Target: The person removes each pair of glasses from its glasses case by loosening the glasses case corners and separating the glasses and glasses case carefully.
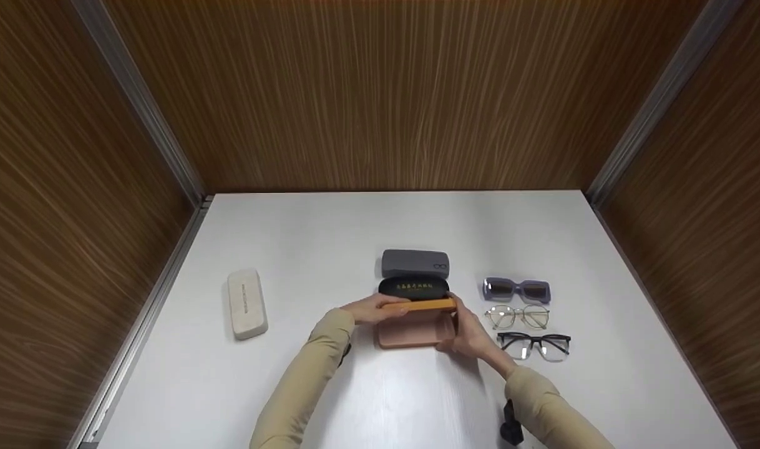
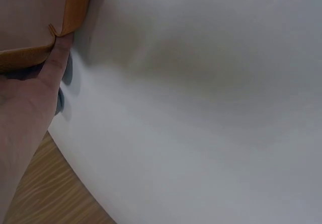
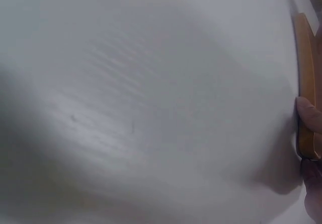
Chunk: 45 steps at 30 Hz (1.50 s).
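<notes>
An orange glasses case (image 1: 412, 337) with a pale pinkish inside lies opened on the white table in the head view, its lid raised at the back. My left hand (image 1: 369, 308) holds the lid's left end. At the other end, my right hand (image 1: 470, 335) grips the case, thumb at the front and fingers up by the lid. The left wrist view has a finger against the hinge corner of the case (image 2: 76, 7). In the right wrist view, a thumb presses the orange wall (image 3: 305, 63). Nothing shows inside the visible part of the case.
Behind it sit a black glasses case (image 1: 414, 287) and a grey one (image 1: 415, 264). A cream case (image 1: 247, 304) lies left. Purple sunglasses (image 1: 516, 290), thin gold-framed glasses (image 1: 517, 317) and black-framed glasses (image 1: 534, 345) line the right. Wooden panels (image 1: 380, 93) enclose the table.
</notes>
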### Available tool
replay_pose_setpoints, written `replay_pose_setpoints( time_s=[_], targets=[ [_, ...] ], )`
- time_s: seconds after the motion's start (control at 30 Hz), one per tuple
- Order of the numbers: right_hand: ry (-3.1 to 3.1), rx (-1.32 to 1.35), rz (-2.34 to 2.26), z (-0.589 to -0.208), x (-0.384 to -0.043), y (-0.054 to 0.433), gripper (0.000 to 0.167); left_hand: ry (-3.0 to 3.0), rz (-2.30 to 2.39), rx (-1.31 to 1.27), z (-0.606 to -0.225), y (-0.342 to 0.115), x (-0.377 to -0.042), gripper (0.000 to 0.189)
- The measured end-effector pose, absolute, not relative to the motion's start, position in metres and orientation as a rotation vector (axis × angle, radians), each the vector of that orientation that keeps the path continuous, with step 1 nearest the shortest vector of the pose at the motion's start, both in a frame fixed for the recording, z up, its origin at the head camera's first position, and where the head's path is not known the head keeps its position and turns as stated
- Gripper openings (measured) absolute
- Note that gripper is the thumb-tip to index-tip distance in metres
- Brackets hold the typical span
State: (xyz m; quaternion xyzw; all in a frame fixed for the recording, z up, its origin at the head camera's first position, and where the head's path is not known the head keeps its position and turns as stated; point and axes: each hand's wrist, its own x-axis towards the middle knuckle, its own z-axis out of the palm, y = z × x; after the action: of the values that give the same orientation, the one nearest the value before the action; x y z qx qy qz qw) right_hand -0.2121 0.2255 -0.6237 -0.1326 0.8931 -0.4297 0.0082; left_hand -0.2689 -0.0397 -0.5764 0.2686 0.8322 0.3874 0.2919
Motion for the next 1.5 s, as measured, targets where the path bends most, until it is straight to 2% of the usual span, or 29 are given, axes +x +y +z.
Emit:
replay_pose_setpoints(
  time_s=[0.6, 1.5],
  targets=[
    [2.847, -0.462, -1.320, -0.629, -0.207, 0.227, 0.116, 2.269, 1.043, 0.892, -0.585, -0.043, -0.259, 0.051],
    [2.886, -0.449, -1.281, -0.628, -0.208, 0.224, 0.110, 2.601, 0.801, 0.926, -0.590, -0.044, -0.229, 0.055]
  ],
)
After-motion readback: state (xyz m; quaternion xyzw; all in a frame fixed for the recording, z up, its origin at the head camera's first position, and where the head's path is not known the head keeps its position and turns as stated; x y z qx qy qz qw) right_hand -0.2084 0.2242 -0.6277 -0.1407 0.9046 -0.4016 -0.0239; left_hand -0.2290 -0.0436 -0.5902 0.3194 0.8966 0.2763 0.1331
